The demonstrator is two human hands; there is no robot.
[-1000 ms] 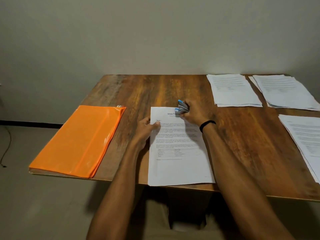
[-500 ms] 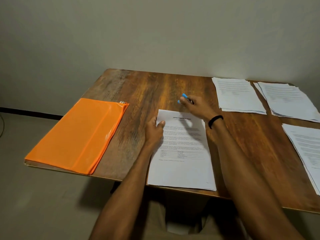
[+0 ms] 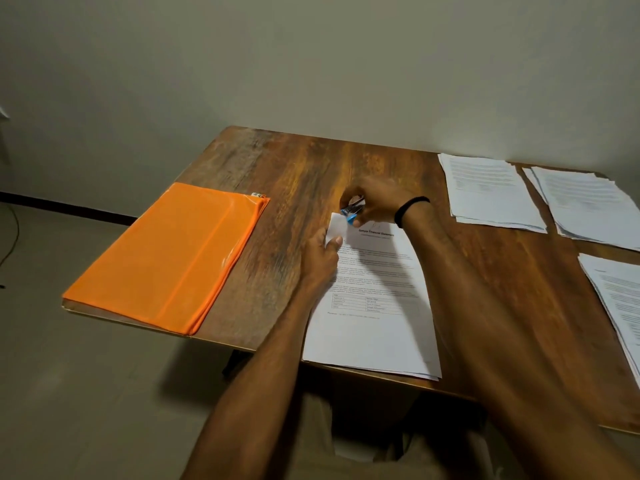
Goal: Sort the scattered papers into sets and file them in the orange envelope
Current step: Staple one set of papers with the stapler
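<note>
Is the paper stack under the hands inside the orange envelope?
Outside: white printed paper stack lies on wooden table, apart from orange plastic envelope.

Plain pale grey-green wall (image 3: 311, 64) is seen behind. 1 wooden table (image 3: 294, 174), dark brown with streaked grain, is set against it. Dull beige floor (image 3: 86, 393) is shown at left and below. 1 black baseboard (image 3: 69, 206) is run along the wall foot at left. 1 thin dark cable (image 3: 15, 237) is trailed at the far left edge. Light is dim and warm; a soft shadow is cast under the table's near edge.
</note>
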